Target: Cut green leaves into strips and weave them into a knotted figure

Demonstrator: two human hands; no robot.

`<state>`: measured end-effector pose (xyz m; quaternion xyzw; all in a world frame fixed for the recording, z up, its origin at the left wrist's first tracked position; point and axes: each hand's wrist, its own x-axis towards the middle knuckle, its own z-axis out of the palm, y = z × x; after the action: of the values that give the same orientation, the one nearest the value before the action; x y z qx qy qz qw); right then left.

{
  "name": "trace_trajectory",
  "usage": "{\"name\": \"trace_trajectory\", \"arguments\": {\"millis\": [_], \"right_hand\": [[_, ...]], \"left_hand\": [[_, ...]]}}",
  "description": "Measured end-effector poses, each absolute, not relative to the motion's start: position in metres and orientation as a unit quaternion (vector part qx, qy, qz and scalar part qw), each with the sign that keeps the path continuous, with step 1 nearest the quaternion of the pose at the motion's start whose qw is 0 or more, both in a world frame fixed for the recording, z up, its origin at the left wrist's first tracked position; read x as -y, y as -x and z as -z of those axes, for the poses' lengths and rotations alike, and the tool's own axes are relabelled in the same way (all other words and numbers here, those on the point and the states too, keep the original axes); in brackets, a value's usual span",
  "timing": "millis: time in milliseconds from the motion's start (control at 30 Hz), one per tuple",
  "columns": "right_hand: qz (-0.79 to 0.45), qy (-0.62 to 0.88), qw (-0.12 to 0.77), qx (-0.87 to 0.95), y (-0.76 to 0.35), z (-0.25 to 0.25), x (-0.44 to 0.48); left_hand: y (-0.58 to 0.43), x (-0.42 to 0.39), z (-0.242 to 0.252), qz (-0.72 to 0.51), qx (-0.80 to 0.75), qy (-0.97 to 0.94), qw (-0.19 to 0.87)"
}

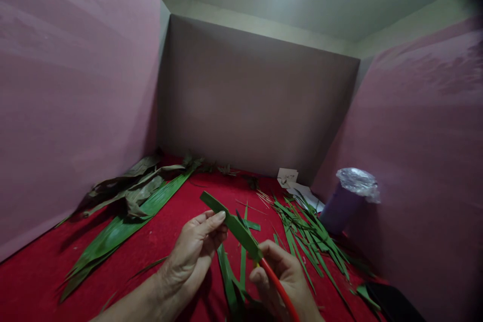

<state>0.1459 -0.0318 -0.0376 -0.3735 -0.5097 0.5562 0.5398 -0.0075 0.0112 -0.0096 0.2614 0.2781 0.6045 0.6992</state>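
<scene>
A flat green leaf strip [237, 226] runs slantwise between my hands above the red cloth. My left hand [198, 244] is closed, pinching the strip near its upper end between thumb and fingers. Closed around a pair of scissors with orange-red handles [277, 282] is my right hand [285, 271]. The strip's lower end lies against the scissors near my right fingers, and a dark blade tip shows behind the strip. Below my hands, several cut green leaf pieces [226, 271] lie on the cloth. The scissors' lower handle is partly hidden by my fingers.
Large green leaves [128, 226] and dried brown leaves [139, 188] lie at the left. A pile of narrow green strips [309, 234] spreads at the right, near white papers [287, 177] and a purple bin [341, 206] with a plastic liner. A dark object [394, 302] sits lower right. Pink walls enclose the red cloth [177, 206].
</scene>
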Motion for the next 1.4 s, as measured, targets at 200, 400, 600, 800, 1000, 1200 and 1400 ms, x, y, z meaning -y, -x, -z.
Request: {"name": "trace_trajectory", "arguments": {"millis": [200,400,600,800,1000,1200,1400], "right_hand": [[-0.345,0.527,0.47,0.618,-0.177,0.026,0.012],[0.008,0.67,0.246,0.7,-0.207,0.026,-0.001],[0.054,0.684,0.206,0.697,-0.218,0.037,-0.01],[-0.246,0.556,0.449,0.654,-0.197,0.025,-0.004],[-0.356,0.454,0.476,0.664,-0.181,0.013,0.015],[-0.318,0.433,0.441,0.719,-0.182,0.017,0.019],[-0.304,0.43,0.456,0.718,-0.18,0.023,0.021]], "left_hand": [[0.009,-0.01,0.008,-0.609,-0.283,-0.298,0.678],[0.009,-0.005,0.004,-0.607,-0.344,-0.336,0.633],[0.009,-0.005,0.003,-0.582,-0.346,-0.384,0.627],[0.011,-0.004,0.001,-0.556,-0.298,-0.387,0.672],[0.012,-0.005,0.004,-0.543,-0.268,-0.371,0.704],[0.015,-0.007,0.002,-0.548,-0.247,-0.343,0.722],[0.016,-0.009,0.001,-0.549,-0.23,-0.334,0.731]]}}
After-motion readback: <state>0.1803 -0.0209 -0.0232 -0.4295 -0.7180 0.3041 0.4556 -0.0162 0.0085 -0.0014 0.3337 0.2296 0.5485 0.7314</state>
